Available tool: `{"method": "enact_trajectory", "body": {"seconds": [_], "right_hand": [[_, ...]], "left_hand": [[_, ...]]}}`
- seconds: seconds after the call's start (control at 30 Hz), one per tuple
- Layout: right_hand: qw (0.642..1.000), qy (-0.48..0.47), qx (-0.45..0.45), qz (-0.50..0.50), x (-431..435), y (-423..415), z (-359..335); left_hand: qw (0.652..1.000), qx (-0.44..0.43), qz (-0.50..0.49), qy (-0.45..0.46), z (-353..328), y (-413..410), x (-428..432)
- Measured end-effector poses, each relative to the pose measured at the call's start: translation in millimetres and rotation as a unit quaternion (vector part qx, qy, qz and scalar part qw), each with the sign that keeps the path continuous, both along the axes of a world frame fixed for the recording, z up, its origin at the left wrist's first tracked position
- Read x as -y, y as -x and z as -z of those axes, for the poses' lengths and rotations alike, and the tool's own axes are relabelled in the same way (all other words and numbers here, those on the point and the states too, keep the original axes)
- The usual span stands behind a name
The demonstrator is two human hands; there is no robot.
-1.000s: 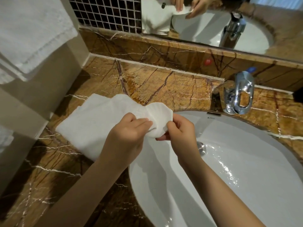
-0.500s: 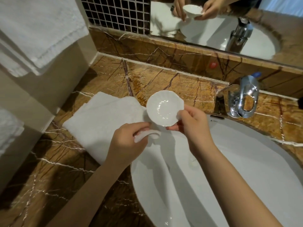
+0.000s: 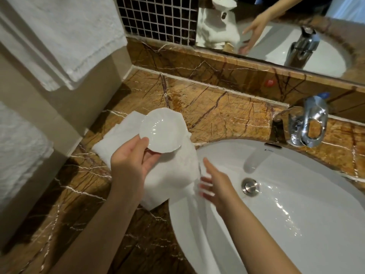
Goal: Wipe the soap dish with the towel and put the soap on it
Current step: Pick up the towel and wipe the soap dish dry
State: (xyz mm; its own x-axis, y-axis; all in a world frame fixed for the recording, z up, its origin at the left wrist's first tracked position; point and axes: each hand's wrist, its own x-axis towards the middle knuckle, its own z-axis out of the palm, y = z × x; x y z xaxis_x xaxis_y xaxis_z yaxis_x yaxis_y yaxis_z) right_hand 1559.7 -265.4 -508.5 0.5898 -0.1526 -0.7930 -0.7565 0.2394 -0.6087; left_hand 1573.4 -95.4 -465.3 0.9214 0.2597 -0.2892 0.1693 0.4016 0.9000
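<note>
The white shell-shaped soap dish [image 3: 161, 133] is held face up above the left part of the counter. My left hand [image 3: 131, 162] grips its near edge, thumb on top. The white towel [image 3: 173, 175] lies bunched under the dish and my left palm and hangs down over the sink's left rim. My right hand [image 3: 214, 186] hovers blurred over the sink beside the towel's right edge, fingers spread, holding nothing. No soap is in view.
The white sink [image 3: 286, 204] with its metal drain plug [image 3: 250, 186] fills the right. A chrome tap [image 3: 308, 123] stands behind it. The brown marble counter [image 3: 217, 113] runs to a mirror [image 3: 276, 26] at the back. White towels [image 3: 59, 36] hang at the left wall.
The dish has passed from my right hand to my left, which now also carries the towel. My right hand has let go and dropped open over the sink.
</note>
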Motion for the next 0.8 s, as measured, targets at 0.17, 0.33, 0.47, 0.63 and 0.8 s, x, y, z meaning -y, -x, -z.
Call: {"method": "enact_trajectory", "body": {"seconds": [0.17,0.33,0.47,0.63,0.8], "right_hand": [[0.962,-0.24,-0.056,0.12,-15,-3,0],[0.957,-0.114,0.168,0.206,-9,-6,-35],[0.887,0.095,0.367,0.261,22,1,-88],[0.787,0.334,0.511,0.091,23,16,-118],[0.753,0.418,0.497,-0.106,2,6,-95]], "left_hand": [[1.0,0.016,0.014,-0.006,-3,2,-10],[1.0,0.011,0.023,0.0,-6,7,-14],[0.999,0.01,0.035,-0.009,-18,10,-11],[0.993,0.035,0.109,-0.006,-31,12,1],[0.982,0.058,0.169,-0.059,-34,7,22]]}}
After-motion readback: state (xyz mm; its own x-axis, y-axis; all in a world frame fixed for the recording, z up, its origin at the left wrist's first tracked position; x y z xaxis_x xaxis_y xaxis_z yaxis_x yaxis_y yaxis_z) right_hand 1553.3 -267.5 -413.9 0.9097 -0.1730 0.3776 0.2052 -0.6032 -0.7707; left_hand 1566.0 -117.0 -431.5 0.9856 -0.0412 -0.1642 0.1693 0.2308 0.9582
